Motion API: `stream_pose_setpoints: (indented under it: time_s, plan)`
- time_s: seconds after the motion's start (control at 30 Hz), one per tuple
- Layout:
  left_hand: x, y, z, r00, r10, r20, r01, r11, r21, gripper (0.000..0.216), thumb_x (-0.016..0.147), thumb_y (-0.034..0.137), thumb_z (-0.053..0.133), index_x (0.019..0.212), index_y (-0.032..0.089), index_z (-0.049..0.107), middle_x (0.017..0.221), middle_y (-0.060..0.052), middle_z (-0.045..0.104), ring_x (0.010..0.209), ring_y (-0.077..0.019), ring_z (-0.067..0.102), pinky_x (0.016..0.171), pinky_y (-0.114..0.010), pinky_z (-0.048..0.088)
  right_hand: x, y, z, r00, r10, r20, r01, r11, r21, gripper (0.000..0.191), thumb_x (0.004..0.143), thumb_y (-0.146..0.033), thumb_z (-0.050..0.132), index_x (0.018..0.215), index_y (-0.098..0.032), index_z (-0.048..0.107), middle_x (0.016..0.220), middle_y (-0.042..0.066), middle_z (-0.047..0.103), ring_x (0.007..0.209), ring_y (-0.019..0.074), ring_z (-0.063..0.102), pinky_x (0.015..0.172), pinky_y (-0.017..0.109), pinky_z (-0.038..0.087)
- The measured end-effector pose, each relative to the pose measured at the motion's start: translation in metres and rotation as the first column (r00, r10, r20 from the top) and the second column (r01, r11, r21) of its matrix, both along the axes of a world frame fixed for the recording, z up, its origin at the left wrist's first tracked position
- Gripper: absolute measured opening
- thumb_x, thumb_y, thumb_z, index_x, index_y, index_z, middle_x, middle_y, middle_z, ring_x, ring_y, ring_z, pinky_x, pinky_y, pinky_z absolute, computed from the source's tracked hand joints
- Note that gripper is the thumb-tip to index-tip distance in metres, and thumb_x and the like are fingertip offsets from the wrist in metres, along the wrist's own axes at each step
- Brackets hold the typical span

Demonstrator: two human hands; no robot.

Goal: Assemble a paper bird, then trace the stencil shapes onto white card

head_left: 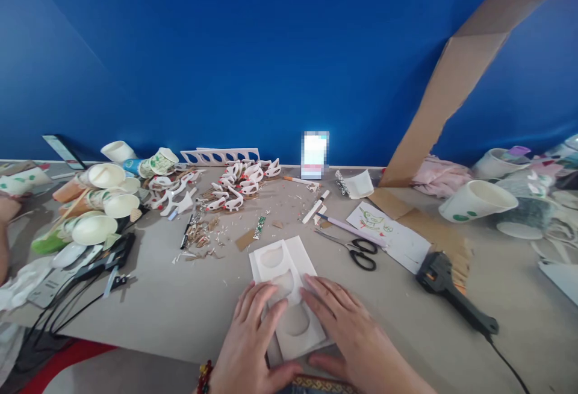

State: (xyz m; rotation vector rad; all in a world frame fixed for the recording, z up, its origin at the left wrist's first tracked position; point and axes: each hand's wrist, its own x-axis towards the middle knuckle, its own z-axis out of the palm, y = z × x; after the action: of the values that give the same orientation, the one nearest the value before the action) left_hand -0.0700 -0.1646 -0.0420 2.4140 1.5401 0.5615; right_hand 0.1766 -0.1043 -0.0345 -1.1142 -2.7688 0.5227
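Observation:
A white foam sheet (pixel 289 261) with round cut-outs lies on the grey table (pixel 180 303) in front of me. My left hand (pixel 250 337) rests flat on its near left part, fingers stretched out. My right hand (pixel 350 328) lies flat on its right edge, fingers spread. Neither hand holds anything. Black-handled scissors (pixel 356 249) lie just beyond the sheet to the right.
Paper cups (pixel 97 201) are piled at the left beside black cables (pixel 85 279). White cut-out pieces (pixel 235 186) and scraps sit at mid-back. A drawing on paper (pixel 392 231), a black glue gun (pixel 451 291), a cardboard strip (pixel 456 75) and more cups (pixel 476 201) lie right.

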Motion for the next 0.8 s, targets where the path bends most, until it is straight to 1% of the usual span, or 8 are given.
stream_pose_setpoints:
  time_s: [0.1,0.17,0.27,0.37,0.4,0.57,0.7,0.8]
  plan:
    - [-0.009,-0.011,-0.003,0.985,0.165,-0.045,-0.164,0.986,0.017,0.078,0.080,0.054,0.065,0.144,0.019,0.038,0.153,-0.017,0.032,0.134,-0.0386,0.039,0.100,-0.051,0.045,-0.001,0.005,-0.003,0.999,0.009,-0.038,-0.010,1.000,-0.023,0.073,0.078,-0.049,0.071,0.143,-0.027,0.046,0.153,0.006,0.039,0.135,0.0313,0.041,0.109,0.046,0.039]
    - [-0.011,-0.017,-0.007,0.977,0.203,-0.070,-0.203,0.979,0.008,0.085,0.079,0.053,0.066,0.148,0.018,0.031,0.156,-0.018,0.027,0.135,-0.0398,0.039,0.098,-0.051,0.047,-0.001,0.007,-0.005,0.998,0.014,-0.069,-0.016,1.000,-0.026,0.073,0.078,-0.052,0.070,0.142,-0.027,0.047,0.151,0.006,0.043,0.133,0.0315,0.042,0.108,0.046,0.039]
    - [-0.005,-0.018,-0.011,0.988,0.142,-0.059,-0.144,0.989,-0.024,0.093,0.078,0.053,0.068,0.151,0.017,0.025,0.158,-0.019,0.023,0.136,-0.0396,0.038,0.098,-0.048,0.048,0.001,0.007,-0.010,0.995,0.007,-0.095,-0.008,1.000,-0.002,0.075,0.076,-0.051,0.072,0.142,-0.025,0.048,0.150,0.007,0.045,0.132,0.0321,0.043,0.108,0.047,0.039]
    - [0.007,-0.008,-0.011,0.992,0.116,-0.041,-0.119,0.990,-0.074,0.092,0.080,0.047,0.069,0.153,0.017,0.020,0.160,-0.020,0.016,0.139,-0.0390,0.034,0.101,-0.049,0.047,0.007,0.006,-0.013,0.995,-0.043,-0.089,0.048,0.998,0.047,0.073,0.077,-0.049,0.072,0.140,-0.022,0.049,0.150,0.008,0.044,0.132,0.0320,0.043,0.106,0.046,0.041]
    - [0.011,-0.004,-0.010,0.994,0.104,-0.034,-0.107,0.991,-0.086,0.091,0.081,0.044,0.068,0.153,0.017,0.020,0.160,-0.019,0.015,0.140,-0.0387,0.033,0.102,-0.050,0.046,0.010,0.005,-0.014,0.994,-0.063,-0.085,0.069,0.996,0.063,0.072,0.077,-0.050,0.071,0.140,-0.021,0.050,0.150,0.008,0.044,0.132,0.0320,0.043,0.106,0.046,0.042]
    - [0.022,0.012,-0.008,1.000,0.007,-0.013,-0.009,0.995,-0.100,0.085,0.081,0.041,0.068,0.151,0.018,0.025,0.159,-0.015,0.022,0.142,-0.0359,0.030,0.106,-0.051,0.042,0.022,0.003,-0.014,0.990,-0.113,-0.086,0.122,0.988,0.097,0.071,0.080,-0.053,0.068,0.139,-0.019,0.050,0.150,0.010,0.044,0.132,0.0323,0.043,0.106,0.046,0.043]
    - [0.021,0.013,-0.009,1.000,-0.011,-0.021,0.009,0.997,-0.075,0.083,0.083,0.040,0.066,0.151,0.017,0.026,0.159,-0.014,0.024,0.143,-0.0342,0.028,0.109,-0.050,0.039,0.024,-0.002,-0.014,0.986,-0.128,-0.104,0.136,0.988,0.078,0.070,0.080,-0.051,0.069,0.138,-0.016,0.050,0.148,0.012,0.045,0.133,0.0325,0.042,0.108,0.047,0.042]
    - [0.020,0.012,-0.008,0.999,-0.025,-0.046,0.022,0.997,-0.078,0.082,0.083,0.041,0.065,0.151,0.016,0.025,0.160,-0.014,0.021,0.144,-0.0336,0.025,0.111,-0.050,0.037,0.025,-0.005,-0.018,0.982,-0.130,-0.133,0.141,0.987,0.075,0.068,0.080,-0.050,0.069,0.135,-0.015,0.052,0.147,0.014,0.046,0.134,0.0333,0.041,0.109,0.048,0.042]
